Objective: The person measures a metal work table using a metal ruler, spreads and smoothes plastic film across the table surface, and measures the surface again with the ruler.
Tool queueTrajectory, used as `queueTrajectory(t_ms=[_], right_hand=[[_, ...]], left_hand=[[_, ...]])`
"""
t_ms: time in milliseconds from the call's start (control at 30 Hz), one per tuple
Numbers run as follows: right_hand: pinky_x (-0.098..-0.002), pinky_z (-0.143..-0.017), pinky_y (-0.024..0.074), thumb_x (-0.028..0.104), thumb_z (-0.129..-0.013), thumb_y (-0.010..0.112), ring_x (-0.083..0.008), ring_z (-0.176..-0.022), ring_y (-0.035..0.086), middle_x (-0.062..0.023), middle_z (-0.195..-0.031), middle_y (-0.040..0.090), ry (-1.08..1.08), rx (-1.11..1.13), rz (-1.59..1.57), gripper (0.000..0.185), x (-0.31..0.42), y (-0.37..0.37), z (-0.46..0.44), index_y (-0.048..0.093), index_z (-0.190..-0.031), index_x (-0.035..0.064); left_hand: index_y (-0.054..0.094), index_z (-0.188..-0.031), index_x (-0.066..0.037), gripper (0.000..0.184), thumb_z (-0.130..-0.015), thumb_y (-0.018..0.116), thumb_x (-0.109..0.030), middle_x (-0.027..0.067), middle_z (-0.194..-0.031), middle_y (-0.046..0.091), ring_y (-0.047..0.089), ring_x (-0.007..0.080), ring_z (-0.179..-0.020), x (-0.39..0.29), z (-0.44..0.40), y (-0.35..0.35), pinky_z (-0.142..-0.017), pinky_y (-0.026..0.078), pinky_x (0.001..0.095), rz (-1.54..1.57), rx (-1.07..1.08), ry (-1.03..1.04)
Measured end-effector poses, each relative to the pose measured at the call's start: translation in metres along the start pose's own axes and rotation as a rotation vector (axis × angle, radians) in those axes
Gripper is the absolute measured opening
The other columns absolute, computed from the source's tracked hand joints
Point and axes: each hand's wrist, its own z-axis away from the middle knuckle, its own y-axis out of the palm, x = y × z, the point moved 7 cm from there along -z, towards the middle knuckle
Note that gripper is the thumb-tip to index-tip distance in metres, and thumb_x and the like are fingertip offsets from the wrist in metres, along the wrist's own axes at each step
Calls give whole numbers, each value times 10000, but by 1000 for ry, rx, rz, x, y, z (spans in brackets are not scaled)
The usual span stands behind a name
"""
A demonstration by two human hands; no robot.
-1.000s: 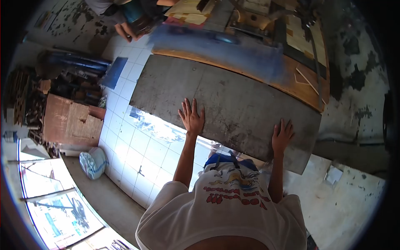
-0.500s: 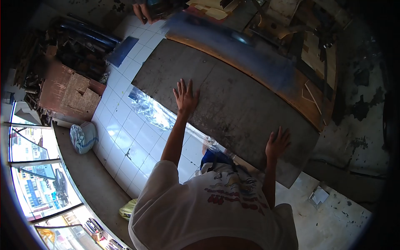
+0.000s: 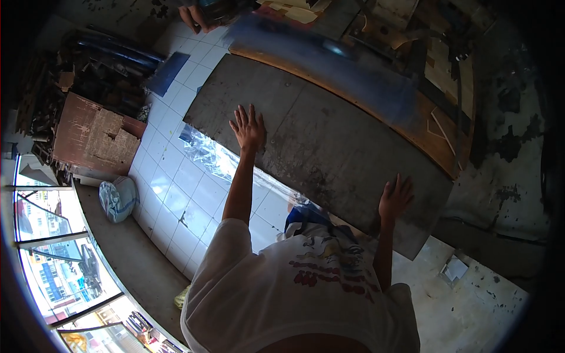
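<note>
A long dark grey board (image 3: 335, 135) lies slantwise in front of me. My left hand (image 3: 249, 130) rests flat on its left part near the close edge, fingers spread. On the right end of the same board, my right hand (image 3: 396, 199) is also laid flat with fingers apart. Neither hand grips anything. Along the board's far edge runs a brown wooden surface (image 3: 435, 152), partly covered by a long, smeared blue thing (image 3: 329, 59) whose kind I cannot make out. Clear plastic wrap (image 3: 209, 154) shows beneath the board's near left edge.
White floor tiles (image 3: 168, 191) lie to the left, with a wrapped sack (image 3: 119, 200) and a worn reddish-brown panel (image 3: 97, 132). A person's feet (image 3: 195, 19) show at the top. A pale surface (image 3: 471, 300) with a small white piece (image 3: 454, 269) is at lower right.
My left hand has slid a little leftward over the board. My right hand stays at about the same place on it, and the view has shifted slightly.
</note>
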Motion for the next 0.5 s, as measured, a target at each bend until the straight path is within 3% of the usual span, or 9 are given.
queueTrajectory(t_ms=[200, 433, 500], right_hand=[[-594, -1117, 240, 434, -996, 448, -361, -1400, 334, -166, -1530, 349, -20, -49, -12, 502, 1, -1, 0, 441, -1445, 208], [-551, -1120, 257, 397, -1001, 465, -367, -1388, 352, -168, -1524, 361, -37, -90, -93, 476, -8, 3, 2, 453, -1439, 214], [-574, -1120, 249, 412, -994, 471, -350, -1389, 352, -163, -1523, 363, 44, -92, -102, 484, -15, 1, 7, 456, -1439, 222]], left_hand=[[313, -1528, -201, 634, -984, 460, -493, 155, -1612, 178, 132, 327, -1498, -50, 46, -7, -1189, 50, 561, -4, 167, 319], [329, -1522, -180, 658, -981, 409, -544, 159, -1607, 196, 152, 328, -1494, -1, 2, -1, -1182, 63, 571, 20, 73, 174], [324, -1524, -169, 664, -981, 407, -542, 164, -1606, 198, 154, 331, -1494, 15, -21, -2, -1181, 64, 574, -1, 60, 170]])
